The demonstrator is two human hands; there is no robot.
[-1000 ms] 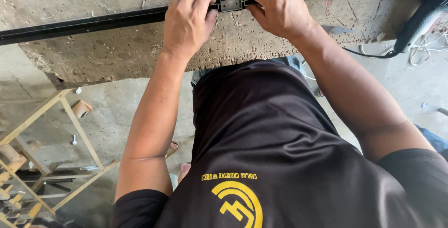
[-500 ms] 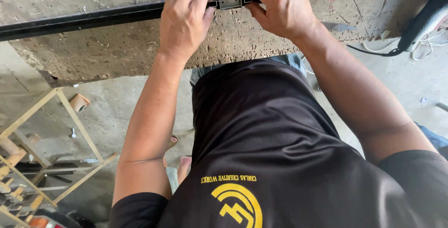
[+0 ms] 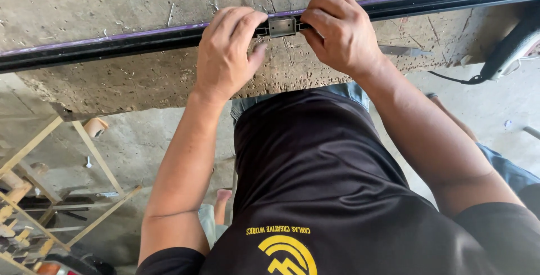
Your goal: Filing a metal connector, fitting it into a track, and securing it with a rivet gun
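The person leans over the rough table [image 3: 140,78]. A long black rail [image 3: 129,41] lies across it. The left hand [image 3: 228,55] and right hand [image 3: 340,30] both pinch the rail, each just beside a small metal bracket [image 3: 282,26] between them.

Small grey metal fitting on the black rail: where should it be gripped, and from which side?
Probably by its two short ends, pinched along the rail. The metal fitting sits on the long black rail lying across the worn bench, with the left hand and right hand flanking it. Come from the near edge; its flat face offers no purchase.
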